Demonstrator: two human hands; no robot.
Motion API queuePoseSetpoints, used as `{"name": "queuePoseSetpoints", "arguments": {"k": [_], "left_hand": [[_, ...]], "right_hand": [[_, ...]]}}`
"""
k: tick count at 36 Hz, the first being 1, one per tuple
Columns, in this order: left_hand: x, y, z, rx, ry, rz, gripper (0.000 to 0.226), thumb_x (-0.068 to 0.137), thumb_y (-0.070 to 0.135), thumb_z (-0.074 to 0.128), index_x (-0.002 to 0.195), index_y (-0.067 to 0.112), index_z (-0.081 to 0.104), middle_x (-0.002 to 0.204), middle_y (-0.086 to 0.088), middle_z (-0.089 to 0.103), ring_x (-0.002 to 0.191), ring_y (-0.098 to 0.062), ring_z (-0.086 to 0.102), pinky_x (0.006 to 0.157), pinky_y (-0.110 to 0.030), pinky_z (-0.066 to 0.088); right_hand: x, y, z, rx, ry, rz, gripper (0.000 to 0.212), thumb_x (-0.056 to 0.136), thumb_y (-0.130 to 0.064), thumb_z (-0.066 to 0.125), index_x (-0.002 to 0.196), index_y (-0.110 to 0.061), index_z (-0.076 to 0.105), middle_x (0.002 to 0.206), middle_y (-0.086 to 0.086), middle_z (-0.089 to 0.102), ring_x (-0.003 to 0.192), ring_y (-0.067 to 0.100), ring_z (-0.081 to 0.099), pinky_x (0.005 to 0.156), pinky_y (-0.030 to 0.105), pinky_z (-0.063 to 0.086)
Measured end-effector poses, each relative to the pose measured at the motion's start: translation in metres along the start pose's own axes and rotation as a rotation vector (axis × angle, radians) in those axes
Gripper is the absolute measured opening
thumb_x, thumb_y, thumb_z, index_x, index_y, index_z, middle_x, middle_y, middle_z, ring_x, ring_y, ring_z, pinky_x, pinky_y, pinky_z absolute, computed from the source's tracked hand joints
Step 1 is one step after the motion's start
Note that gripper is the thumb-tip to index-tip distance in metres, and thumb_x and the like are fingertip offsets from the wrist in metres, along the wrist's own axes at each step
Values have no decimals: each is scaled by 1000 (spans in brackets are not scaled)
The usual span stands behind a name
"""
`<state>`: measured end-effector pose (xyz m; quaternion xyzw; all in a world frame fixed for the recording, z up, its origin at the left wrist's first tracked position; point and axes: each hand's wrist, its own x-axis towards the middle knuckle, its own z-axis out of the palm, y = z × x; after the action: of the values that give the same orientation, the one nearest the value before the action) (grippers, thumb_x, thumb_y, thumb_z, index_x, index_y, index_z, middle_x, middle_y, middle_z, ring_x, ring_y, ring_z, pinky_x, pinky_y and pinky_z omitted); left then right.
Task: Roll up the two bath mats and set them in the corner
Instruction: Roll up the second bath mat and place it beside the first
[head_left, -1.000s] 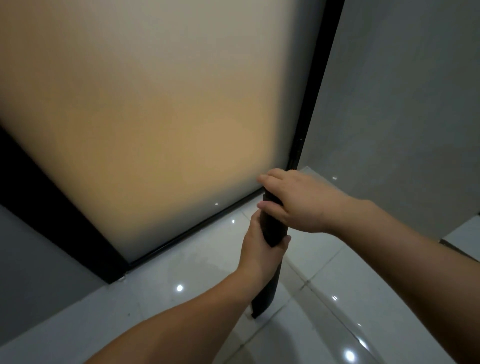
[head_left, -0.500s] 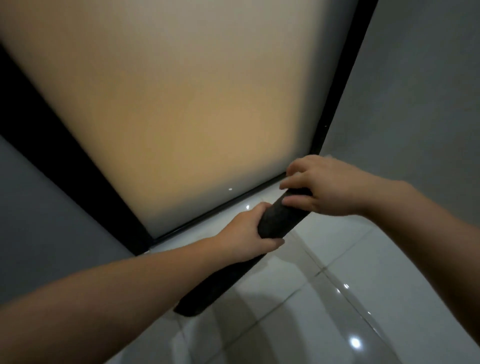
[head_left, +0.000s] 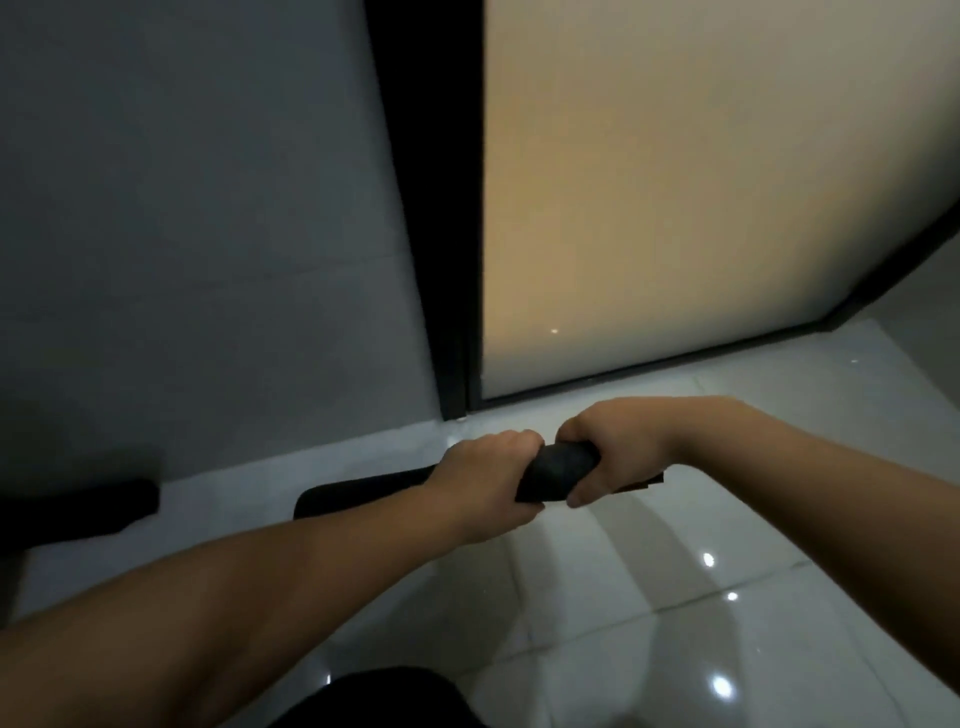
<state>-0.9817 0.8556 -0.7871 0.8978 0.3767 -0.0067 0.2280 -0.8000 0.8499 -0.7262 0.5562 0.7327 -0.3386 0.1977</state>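
A dark rolled bath mat (head_left: 558, 470) lies nearly level above the white tiled floor, held by both hands. My left hand (head_left: 480, 483) grips it left of the middle, and the roll's left end (head_left: 358, 491) sticks out past my wrist. My right hand (head_left: 610, 447) grips it close to the right end, where a loose edge (head_left: 647, 480) shows below my wrist. A second dark shape (head_left: 104, 506) lies low by the grey wall at far left; blurred, I cannot tell whether it is the other mat.
A frosted glass door (head_left: 675, 208) with a black frame (head_left: 431, 208) stands ahead, meeting the grey wall (head_left: 208, 208) at a corner. Glossy white floor tiles (head_left: 675, 597) spread below. Something dark (head_left: 374, 696) sits at the bottom edge.
The roll has swung from upright to nearly level while both hands stayed on it. The view has turned left, so the door frame and the left wall now fill the middle.
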Motion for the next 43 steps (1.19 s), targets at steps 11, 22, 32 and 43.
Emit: {"name": "queuePoseSetpoints", "arguments": {"k": [11,22,32,43], "left_hand": [[-78,-125,-17,0,-39,-245,36,71,41,65,100,29,49,94,6,60,85,-18,57,73,-33,45],[-183,-168,-6,238,17,-471,40,88,36,53,124,22,43,115,-1,58,103,-23,55,89,-41,42],[-235,-229,10,310,188,-552,39,85,30,55,122,22,49,114,0,60,106,-23,55,92,-38,35],[-288,-240,5,-230,523,-989,24,86,26,59,104,11,55,95,-7,63,88,-23,60,73,-33,46]], "right_hand": [[103,-95,23,-259,313,-343,31,80,-54,55,101,-31,53,91,-5,65,84,22,62,70,34,49],[149,-174,30,-86,-27,-475,45,97,-51,35,136,-30,42,120,2,60,108,22,56,92,33,42],[204,-238,49,304,-176,-395,31,91,-45,55,115,-28,62,100,-5,66,92,13,62,78,26,48],[235,-308,71,292,115,-422,25,92,-35,55,114,-26,58,100,3,66,92,21,61,83,39,51]]}}
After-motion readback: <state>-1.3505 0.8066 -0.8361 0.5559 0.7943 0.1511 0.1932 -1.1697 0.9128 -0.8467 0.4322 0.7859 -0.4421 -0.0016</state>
